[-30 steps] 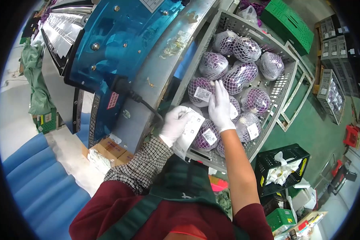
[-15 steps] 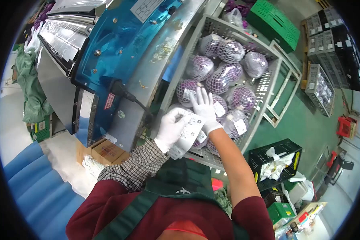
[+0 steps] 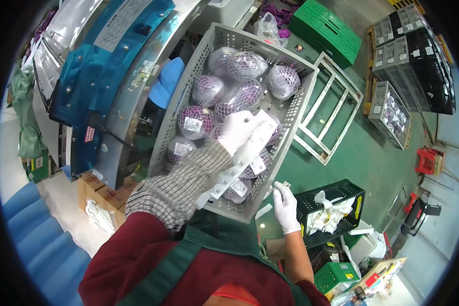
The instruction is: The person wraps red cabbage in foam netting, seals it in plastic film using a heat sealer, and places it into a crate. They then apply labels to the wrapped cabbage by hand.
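My left hand (image 3: 235, 132), in a white glove, grips a long strip of printed labels (image 3: 253, 144) over a grey perforated crate (image 3: 305, 104). The strip hangs down toward the crate's near edge. Inside the crate lie several purple heads in pale netting (image 3: 239, 98) that look like red cabbages. White labels show on some, such as the label (image 3: 193, 124) on a left-hand head. My right hand (image 3: 286, 209), also gloved, is outside the crate near its right side. Its fingers are curled together, with a small pale bit at the tips that I cannot make out.
A blue-sided machine (image 3: 94, 76) stands left of the crate. On the green floor to the right are a metal frame (image 3: 325, 109) and a black crate (image 3: 336, 206) with white scraps. A green crate (image 3: 325, 31) and stacked dark crates (image 3: 405, 53) stand farther back.
My right hand has left the heads in the crate and moved out to its right side. My left hand has reached farther over the crate with the label strip. The view has shifted.
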A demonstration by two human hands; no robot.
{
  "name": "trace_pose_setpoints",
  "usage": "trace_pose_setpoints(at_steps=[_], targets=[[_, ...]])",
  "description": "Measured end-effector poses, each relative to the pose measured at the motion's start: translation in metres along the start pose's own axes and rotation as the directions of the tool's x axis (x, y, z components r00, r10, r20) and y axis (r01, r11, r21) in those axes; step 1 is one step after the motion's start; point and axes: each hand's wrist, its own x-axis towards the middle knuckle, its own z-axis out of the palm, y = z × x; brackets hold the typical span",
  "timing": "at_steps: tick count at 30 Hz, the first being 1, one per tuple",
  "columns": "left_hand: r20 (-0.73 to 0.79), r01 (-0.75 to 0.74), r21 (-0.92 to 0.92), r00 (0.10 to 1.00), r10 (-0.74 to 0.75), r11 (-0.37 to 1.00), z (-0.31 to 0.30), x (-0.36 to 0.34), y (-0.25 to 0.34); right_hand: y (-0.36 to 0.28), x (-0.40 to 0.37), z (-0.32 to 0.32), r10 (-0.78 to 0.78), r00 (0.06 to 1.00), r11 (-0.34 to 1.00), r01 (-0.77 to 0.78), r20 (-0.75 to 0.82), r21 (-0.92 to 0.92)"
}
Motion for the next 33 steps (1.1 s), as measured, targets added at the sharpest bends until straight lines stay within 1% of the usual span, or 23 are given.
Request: trace_pose_setpoints(at_steps=[2,4,5,6,8,10,11,12,13,14,16,17,19,20,21,22,24,25,26,27,30,32,33], targets=[[-0.002,0.087,0.319,0.996,-0.091,0.944,0.031,0.035,-0.031,0.009,0.015,-0.017,-0.038,0.999,0.999,0.038,0.027,0.004],[-0.008,0.192,0.602,0.972,-0.235,0.775,0.048,0.051,-0.054,-0.003,0.040,-0.041,-0.042,0.997,0.999,0.040,0.065,0.031],[0.020,0.244,0.642,0.942,-0.334,0.726,0.045,0.052,-0.059,0.011,0.054,-0.049,-0.169,0.984,0.985,0.171,0.061,-0.030],[-0.034,0.272,0.590,0.949,-0.313,0.760,0.041,0.039,-0.053,0.000,0.071,-0.059,-0.194,0.979,0.981,0.193,0.067,0.014],[-0.008,0.317,0.491,0.933,-0.359,0.812,0.023,0.013,-0.042,-0.005,0.109,-0.061,-0.376,0.924,0.916,0.383,0.077,-0.119],[0.062,0.244,0.114,0.966,-0.253,0.963,0.002,-0.003,-0.087,-0.020,0.145,-0.045,-0.459,0.875,0.859,0.482,0.154,-0.172],[0.024,0.325,0.034,0.945,-0.326,0.945,-0.004,-0.014,-0.067,-0.022,0.163,-0.030,-0.506,0.837,0.807,0.545,0.208,-0.227],[0.031,0.300,-0.066,0.954,-0.299,0.952,-0.009,-0.023,-0.054,-0.019,0.177,-0.012,-0.542,0.796,0.749,0.603,0.269,-0.276],[0.036,0.267,-0.168,0.964,-0.265,0.949,-0.013,-0.029,-0.044,-0.018,0.188,0.004,-0.497,0.775,0.699,0.624,0.391,-0.348],[0.037,0.230,-0.272,0.973,-0.229,0.934,-0.017,-0.031,-0.036,-0.011,0.192,0.016,-0.491,0.767,0.638,0.639,0.413,-0.429],[-0.026,0.171,-0.255,0.983,-0.184,0.952,-0.025,-0.030,-0.028,0.001,0.189,0.038,-0.461,0.761,0.501,0.648,0.457,-0.574],[-0.043,0.178,-0.287,0.979,-0.198,0.941,-0.028,-0.027,-0.026,0.000,0.187,0.040,-0.441,0.764,0.513,0.645,0.471,-0.566],[-0.084,0.165,-0.300,0.977,-0.198,0.940,-0.032,-0.024,-0.013,-0.006,0.195,0.036,-0.296,0.857,0.897,0.401,0.422,-0.186],[-0.094,0.147,-0.306,0.978,-0.184,0.941,-0.031,-0.025,-0.004,-0.014,0.199,0.031,-0.206,0.884,0.976,0.214,0.421,0.028],[-0.104,0.128,-0.310,0.980,-0.167,0.942,-0.029,-0.025,0.004,-0.037,0.195,0.024,-0.252,0.902,0.948,0.157,0.351,0.276],[-0.114,0.111,-0.313,0.982,-0.154,0.943,-0.027,-0.026,0.007,-0.058,0.190,0.019,-0.202,0.871,0.936,0.037,0.449,0.351],[-0.139,0.074,-0.311,0.983,-0.122,0.948,-0.021,-0.027,0.004,-0.085,0.179,0.016,-0.129,0.760,0.863,-0.231,0.637,0.450],[-0.147,0.075,-0.283,0.982,-0.121,0.956,-0.021,-0.026,-0.001,-0.088,0.176,0.020,-0.117,0.726,0.845,-0.286,0.677,0.453],[-0.156,0.077,-0.253,0.981,-0.119,0.964,-0.023,-0.026,-0.001,-0.086,0.175,0.023,-0.086,0.735,0.845,-0.304,0.673,0.440],[-0.116,0.033,-0.339,0.990,-0.077,0.940,-0.027,-0.028,0.000,-0.083,0.173,0.025,-0.054,0.743,0.843,-0.324,0.668,0.429],[0.158,0.150,-0.467,0.984,-0.085,0.871,-0.037,-0.035,0.003,-0.077,0.172,0.032,0.011,0.772,0.839,-0.352,0.636,0.414],[0.110,0.159,-0.369,0.986,-0.127,0.916,-0.037,-0.032,-0.012,-0.076,0.171,0.034,0.027,0.772,0.851,-0.351,0.635,0.390],[0.066,0.150,-0.328,0.989,-0.136,0.933,-0.037,-0.029,-0.017,-0.075,0.170,0.034,0.004,0.820,0.859,-0.295,0.572,0.418]])
